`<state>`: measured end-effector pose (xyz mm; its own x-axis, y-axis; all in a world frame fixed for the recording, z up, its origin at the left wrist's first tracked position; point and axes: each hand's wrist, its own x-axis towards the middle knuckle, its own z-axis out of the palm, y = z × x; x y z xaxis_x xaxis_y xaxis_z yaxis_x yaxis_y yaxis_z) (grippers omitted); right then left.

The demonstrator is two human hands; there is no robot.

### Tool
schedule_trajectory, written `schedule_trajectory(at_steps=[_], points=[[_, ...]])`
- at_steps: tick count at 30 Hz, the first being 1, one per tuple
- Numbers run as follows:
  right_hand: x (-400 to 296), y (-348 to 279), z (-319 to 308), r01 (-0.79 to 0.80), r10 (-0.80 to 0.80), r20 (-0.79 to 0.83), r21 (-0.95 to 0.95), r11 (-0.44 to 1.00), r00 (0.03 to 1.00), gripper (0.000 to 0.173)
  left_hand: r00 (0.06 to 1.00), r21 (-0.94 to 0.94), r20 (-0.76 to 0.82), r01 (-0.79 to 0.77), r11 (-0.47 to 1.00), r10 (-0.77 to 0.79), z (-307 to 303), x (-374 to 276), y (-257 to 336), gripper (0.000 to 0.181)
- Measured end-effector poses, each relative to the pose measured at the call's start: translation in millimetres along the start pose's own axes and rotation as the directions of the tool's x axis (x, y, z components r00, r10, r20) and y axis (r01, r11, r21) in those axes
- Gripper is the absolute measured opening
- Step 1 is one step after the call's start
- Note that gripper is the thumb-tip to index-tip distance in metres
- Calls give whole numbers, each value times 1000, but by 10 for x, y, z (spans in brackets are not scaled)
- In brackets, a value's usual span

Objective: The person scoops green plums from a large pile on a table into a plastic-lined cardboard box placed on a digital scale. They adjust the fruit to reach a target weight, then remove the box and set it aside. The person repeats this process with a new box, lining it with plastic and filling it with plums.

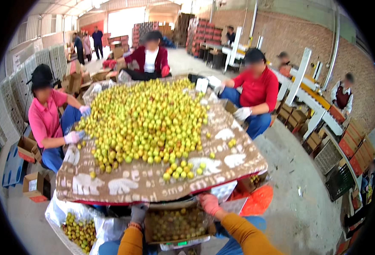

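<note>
A cardboard box (178,224) lined with clear plastic and holding many small green-yellow fruits stands in front of me, just under the table's near edge. My left hand (139,213), in a grey glove, is at the box's left back corner. At its right back corner is my right hand (210,204), in a pink glove, by the plastic lining. Whether the fingers grip the plastic or the box cannot be made out. A scale's lit green display shows below the box. On the blanket-covered table (123,186) lies a big heap of the same fruits (149,118), with a small group (179,170) nearer me.
A plastic-lined crate of fruits (79,232) stands at my left. An orange-red plastic bag (257,200) is at the right. Three gloved or seated people surround the table. An open cardboard box (36,188) sits on the left floor; a conveyor line (318,102) runs at the right.
</note>
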<state>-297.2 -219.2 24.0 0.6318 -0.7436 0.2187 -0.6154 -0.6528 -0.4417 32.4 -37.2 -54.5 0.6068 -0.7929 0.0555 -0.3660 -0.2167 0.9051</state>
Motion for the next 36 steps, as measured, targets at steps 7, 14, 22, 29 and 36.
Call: schedule_trajectory(at_steps=[7,14,22,29,36], points=[[-58,-371,-266,-156,150,-69,-94,983,986,18,958,167,-156,-214,962,240,37,-123,457,19],[-125,-390,-250,-233,240,-56,114,966,969,17,948,134,-76,-299,945,310,-201,-408,1023,17],[-444,-374,-457,340,-272,571,-13,940,775,16,637,503,769,-550,667,-55,-109,-783,988,29],[-857,-468,722,631,-489,641,10,776,592,23,761,179,619,-376,909,193,608,-1093,-1547,67],[-852,-145,162,539,-455,698,115,834,554,28,544,521,805,-455,722,-237,140,-961,1110,34]])
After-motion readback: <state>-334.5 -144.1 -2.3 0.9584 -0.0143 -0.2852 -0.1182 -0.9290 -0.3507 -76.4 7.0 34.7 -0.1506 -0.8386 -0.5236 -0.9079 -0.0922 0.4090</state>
